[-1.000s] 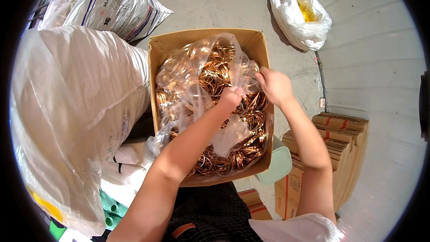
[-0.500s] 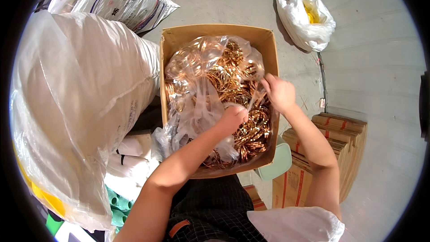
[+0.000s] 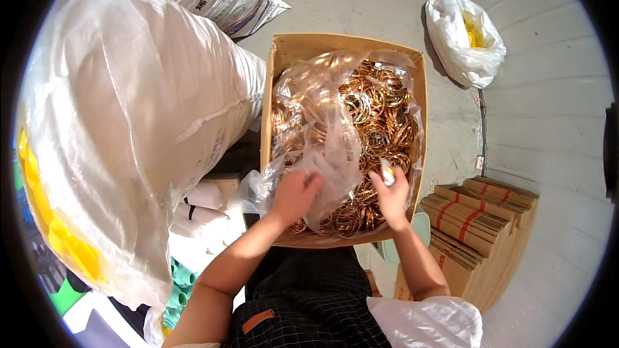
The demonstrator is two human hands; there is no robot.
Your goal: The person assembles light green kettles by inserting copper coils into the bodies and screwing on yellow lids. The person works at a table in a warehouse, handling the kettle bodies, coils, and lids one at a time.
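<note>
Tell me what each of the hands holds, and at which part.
Left hand grips the clear plastic liner at its near edge; right hand pinches a small white object.

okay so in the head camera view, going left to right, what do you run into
Big white sack → cardboard box of copper-coloured rings → flat stack of folded cartons.

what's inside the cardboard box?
The cardboard box holds a clear plastic liner bag filled with copper-coloured metal rings. Both hands, left and right, are down in it. The box bottom and lower layers are covered.
</note>
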